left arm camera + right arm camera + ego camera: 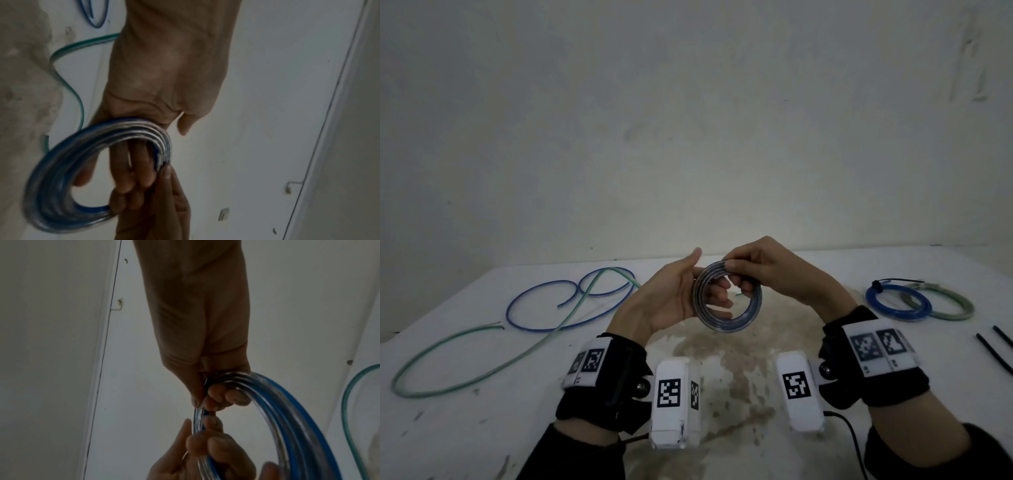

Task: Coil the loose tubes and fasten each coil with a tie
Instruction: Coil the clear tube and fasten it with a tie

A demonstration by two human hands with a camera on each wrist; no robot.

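A coil of clear tube with a blue tint (726, 325) is held upright above the table between both hands. My left hand (705, 286) has its fingers through the ring and curled round its left side, thumb outside. My right hand (736, 275) pinches the top of the ring between thumb and fingers. The left wrist view shows the coil (51, 186) hanging over the left fingers (131, 172). The right wrist view shows the coil (287, 410) gripped from above. No tie shows on this coil.
On the white table (482, 428), a loose blue tube (517, 301) and a loose green tube (448, 342) sprawl at the left. At the right lie a blue coil (873, 301) with a black tie (876, 286), a green coil (959, 310) and spare black ties (993, 349).
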